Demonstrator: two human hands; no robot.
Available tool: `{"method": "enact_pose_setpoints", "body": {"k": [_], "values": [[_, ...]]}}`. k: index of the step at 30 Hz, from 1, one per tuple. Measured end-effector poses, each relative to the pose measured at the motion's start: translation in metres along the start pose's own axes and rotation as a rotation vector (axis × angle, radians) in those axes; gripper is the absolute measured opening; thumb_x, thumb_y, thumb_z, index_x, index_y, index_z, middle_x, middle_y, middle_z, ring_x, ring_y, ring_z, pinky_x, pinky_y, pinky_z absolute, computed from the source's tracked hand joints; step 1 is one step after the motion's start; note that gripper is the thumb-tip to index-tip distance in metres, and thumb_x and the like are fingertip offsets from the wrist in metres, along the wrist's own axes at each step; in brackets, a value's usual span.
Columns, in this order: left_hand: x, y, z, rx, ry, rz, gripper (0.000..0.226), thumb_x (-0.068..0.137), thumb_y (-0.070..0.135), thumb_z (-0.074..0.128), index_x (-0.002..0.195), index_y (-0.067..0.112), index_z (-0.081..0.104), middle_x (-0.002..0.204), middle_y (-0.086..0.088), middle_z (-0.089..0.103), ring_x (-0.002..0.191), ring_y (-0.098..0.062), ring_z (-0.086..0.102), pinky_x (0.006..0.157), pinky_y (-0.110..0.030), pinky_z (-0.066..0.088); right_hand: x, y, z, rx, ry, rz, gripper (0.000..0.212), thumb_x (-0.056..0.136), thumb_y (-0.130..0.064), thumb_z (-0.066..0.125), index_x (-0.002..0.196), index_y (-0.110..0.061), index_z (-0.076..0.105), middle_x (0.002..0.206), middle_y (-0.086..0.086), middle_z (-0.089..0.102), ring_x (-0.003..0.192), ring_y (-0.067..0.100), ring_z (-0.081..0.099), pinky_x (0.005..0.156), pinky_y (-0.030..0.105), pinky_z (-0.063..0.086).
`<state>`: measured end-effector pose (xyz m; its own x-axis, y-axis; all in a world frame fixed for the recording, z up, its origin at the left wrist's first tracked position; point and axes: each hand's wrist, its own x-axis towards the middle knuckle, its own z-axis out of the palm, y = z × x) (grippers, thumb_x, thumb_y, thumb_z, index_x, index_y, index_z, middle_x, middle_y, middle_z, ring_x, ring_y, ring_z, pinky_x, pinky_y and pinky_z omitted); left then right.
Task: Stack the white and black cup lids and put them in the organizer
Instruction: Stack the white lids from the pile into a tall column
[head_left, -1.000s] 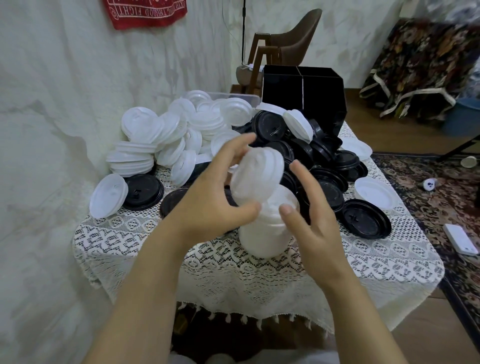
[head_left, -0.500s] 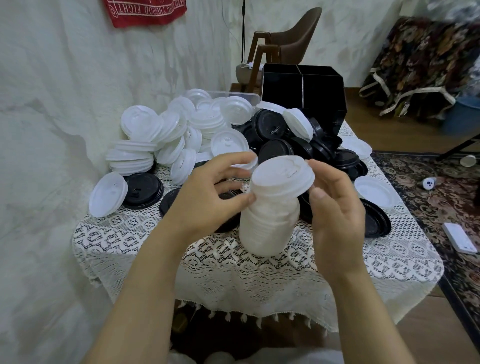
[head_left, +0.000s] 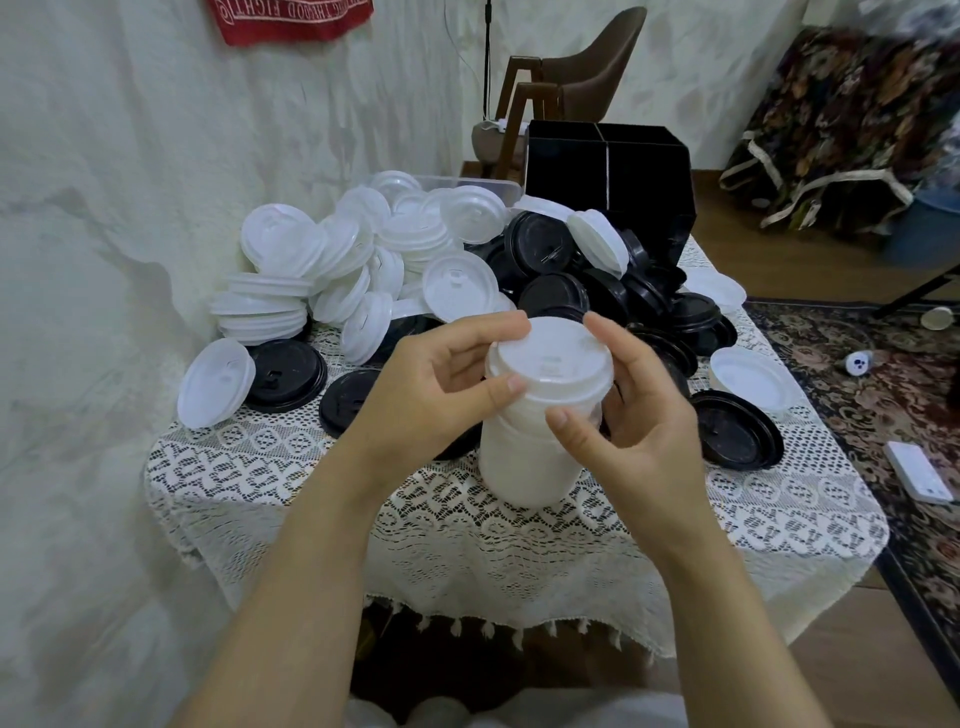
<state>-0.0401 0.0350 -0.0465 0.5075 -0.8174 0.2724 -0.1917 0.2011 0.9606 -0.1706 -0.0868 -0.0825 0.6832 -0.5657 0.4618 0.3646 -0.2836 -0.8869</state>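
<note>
Far left, a red cloth banner (head_left: 293, 21) hangs on the white wall. Below it is a small table under a white lace tablecloth (head_left: 270, 467).

Left edge of the table: a single white plastic lid (head_left: 215, 382) leans tilted, touching a flat black plastic lid (head_left: 285, 376). Behind them is a loose heap of white plastic cup lids (head_left: 363, 249), some in short stacks, with a clear plastic tub (head_left: 467, 183) at the far side.

Centre near: a tall stack of white cup lids (head_left: 535, 457) stands upright, base on the lace cloth. The left hand (head_left: 431, 395) grips its top, thumb on the side just under the top rim, fingers curled over the far edge. The right hand (head_left: 628, 415) grips the other side, thumb on the front wall, fingers wrapped round the right.

Behind the stack is a heap of black plastic cup lids (head_left: 597, 291). Far behind that is the black boxy divided organizer (head_left: 608, 182), then a brown chair (head_left: 587, 78).

Right of the table: a white lid (head_left: 748, 376) lies flat, and a black lid (head_left: 735, 436) lies nearer. On the floor at right are a patterned rug (head_left: 883, 374) and a flat white rectangular object (head_left: 917, 470).
</note>
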Motion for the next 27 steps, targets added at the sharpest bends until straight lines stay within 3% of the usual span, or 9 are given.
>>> {"method": "enact_pose_setpoints", "body": {"k": [5,10,13,17,19,22,25,27], "values": [[0.001,-0.007,-0.005,0.065,-0.060,-0.028,0.043,0.073,0.016,0.076,0.115,0.019,0.065,0.134,0.001,0.058,0.124,-0.011,0.055,0.107,-0.037,0.044,-0.002,0.006,-0.003,-0.129,-0.073,0.013,0.057,0.074,-0.035,0.069,0.129,-0.035,0.052,0.138,-0.004,0.048,0.132,0.016,0.046,0.109,0.046,0.040],[0.000,-0.014,-0.005,0.114,-0.077,-0.054,0.046,0.068,0.031,0.076,0.113,0.027,0.067,0.133,0.001,0.060,0.126,-0.012,0.054,0.109,-0.042,0.040,-0.004,0.007,-0.005,-0.175,-0.102,0.072,0.056,0.072,-0.026,0.068,0.125,-0.036,0.054,0.135,-0.007,0.047,0.129,0.006,0.045,0.108,0.034,0.042],[0.000,-0.015,-0.006,0.120,-0.083,-0.061,0.046,0.067,0.031,0.076,0.112,0.026,0.068,0.132,0.002,0.060,0.125,-0.011,0.054,0.109,-0.041,0.041,-0.006,0.006,-0.004,-0.179,-0.114,0.087,0.055,0.072,-0.029,0.067,0.125,-0.037,0.054,0.134,-0.008,0.047,0.127,0.003,0.046,0.106,0.027,0.042],[-0.001,-0.017,-0.008,0.167,-0.100,-0.070,0.045,0.070,0.021,0.078,0.114,0.022,0.067,0.134,0.003,0.057,0.126,-0.012,0.053,0.108,-0.040,0.042,-0.006,0.004,-0.004,-0.208,-0.129,0.118,0.056,0.071,-0.021,0.066,0.123,-0.039,0.053,0.133,-0.010,0.046,0.126,0.002,0.046,0.106,0.032,0.044],[0.000,-0.017,-0.008,0.172,-0.106,-0.075,0.044,0.072,0.017,0.075,0.115,0.020,0.066,0.134,0.003,0.057,0.126,-0.012,0.053,0.108,-0.040,0.042,-0.006,0.004,-0.004,-0.209,-0.128,0.125,0.055,0.070,-0.028,0.067,0.122,-0.040,0.053,0.133,-0.011,0.046,0.126,0.001,0.045,0.106,0.033,0.044],[0.000,-0.016,-0.008,0.193,-0.115,-0.064,0.046,0.071,0.028,0.078,0.115,0.025,0.066,0.132,0.006,0.058,0.126,-0.012,0.052,0.108,-0.041,0.042,-0.006,0.004,-0.003,-0.226,-0.125,0.127,0.057,0.069,-0.046,0.071,0.124,-0.039,0.054,0.136,-0.016,0.043,0.129,-0.001,0.043,0.108,0.031,0.042],[-0.001,-0.017,-0.009,0.212,-0.118,-0.063,0.048,0.070,0.036,0.074,0.116,0.026,0.066,0.129,0.009,0.058,0.126,-0.011,0.052,0.108,-0.041,0.041,-0.005,0.005,0.004,-0.266,-0.112,0.126,0.059,0.074,-0.049,0.079,0.125,-0.038,0.052,0.139,-0.024,0.039,0.128,-0.013,0.037,0.105,0.013,0.037],[0.000,-0.017,-0.009,0.217,-0.120,-0.069,0.047,0.071,0.034,0.075,0.116,0.025,0.066,0.128,0.010,0.058,0.125,-0.010,0.052,0.108,-0.039,0.042,-0.005,0.006,0.009,-0.262,-0.091,0.110,0.059,0.073,-0.049,0.077,0.124,-0.040,0.050,0.139,-0.023,0.040,0.127,-0.014,0.037,0.105,0.012,0.035]]}}
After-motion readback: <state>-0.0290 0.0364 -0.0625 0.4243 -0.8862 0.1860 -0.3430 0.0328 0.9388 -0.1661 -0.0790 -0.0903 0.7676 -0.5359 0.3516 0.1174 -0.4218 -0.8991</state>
